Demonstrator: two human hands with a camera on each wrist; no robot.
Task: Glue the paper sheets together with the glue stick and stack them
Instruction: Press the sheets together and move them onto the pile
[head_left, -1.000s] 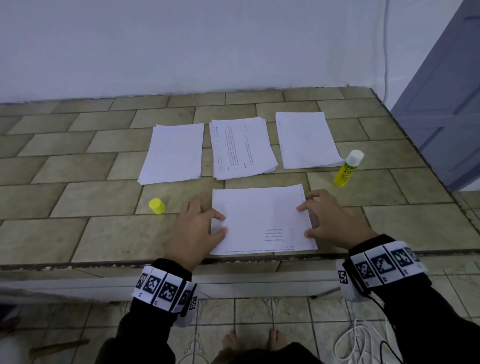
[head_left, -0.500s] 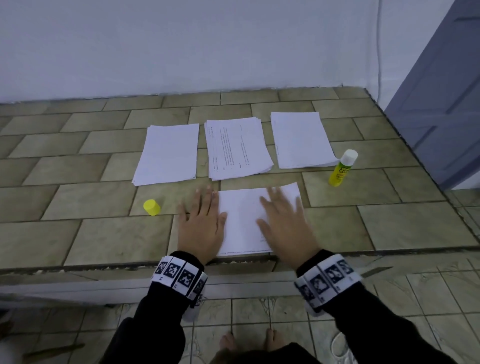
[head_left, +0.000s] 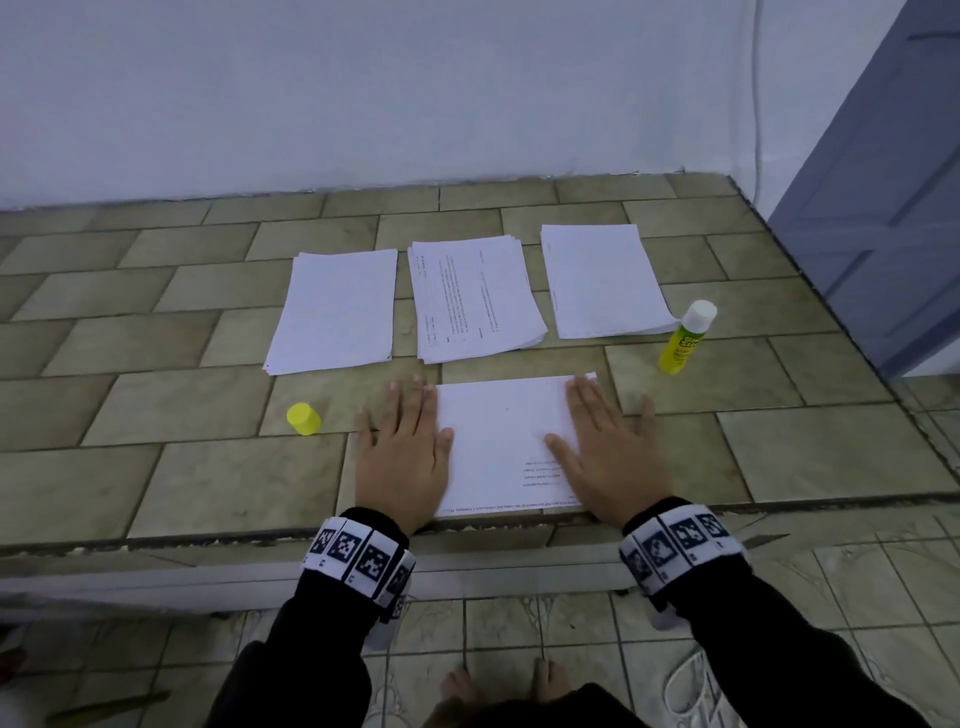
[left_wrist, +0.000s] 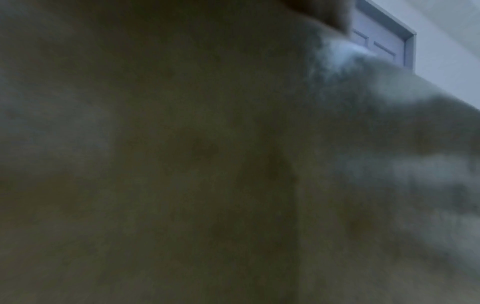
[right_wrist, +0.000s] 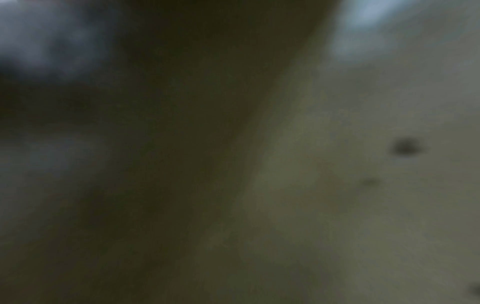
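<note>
1. Head view: both hands lie flat, fingers straight, on the sheet low in the centre of the frame. The left hand covers its left edge, the right hand its right edge. Neither grasps anything; they only press.
2. The sheet sits at the very front lip of the counter. My worry: if either palm drags while pressing, the top layer could skew before the glue takes, or the whole thing could slide off that lip.
3. The glue stick stands upright at centre right, just beside the right pile, with its yellow cap lying well apart at centre left. Left uncapped, it may dry, and a careless reach could tip it.
4. Across the middle of the frame, the left pile and the middle pile sit near each other; the middle one is fanned and could scatter.
5. Left wrist view: dark blur; the hand cannot be made out.
6. Right wrist view: the same murk, nothing readable.
</note>
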